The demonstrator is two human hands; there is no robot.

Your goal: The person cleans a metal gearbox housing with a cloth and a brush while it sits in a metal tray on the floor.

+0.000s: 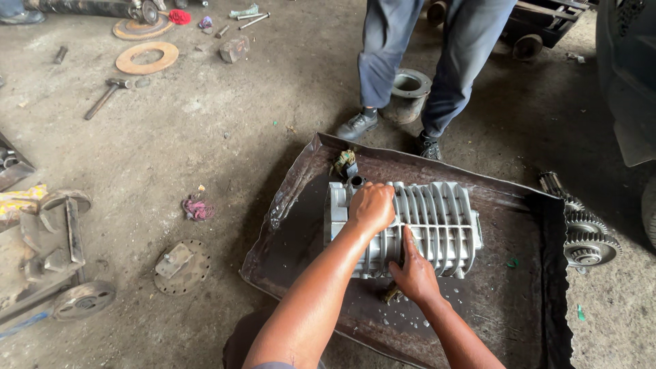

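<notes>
A ribbed silver metal casing [437,222] lies in a shallow, dark, oily metal tray [519,301] on the floor. My left hand [372,207] rests closed over the casing's top left part. My right hand [412,273] is at the casing's near side, forefinger pointing up along a rib, and seems to grip a small dark brush-like thing [391,294], mostly hidden under the palm. A small greenish part [345,162] lies in the tray's far corner.
Another person's legs and shoes [410,61] stand just beyond the tray, by a metal ring [408,85]. A gear shaft [581,232] lies right of the tray. Left are a flange plate [180,265], a wheeled jack [55,260], a hammer [106,96] and discs [146,57].
</notes>
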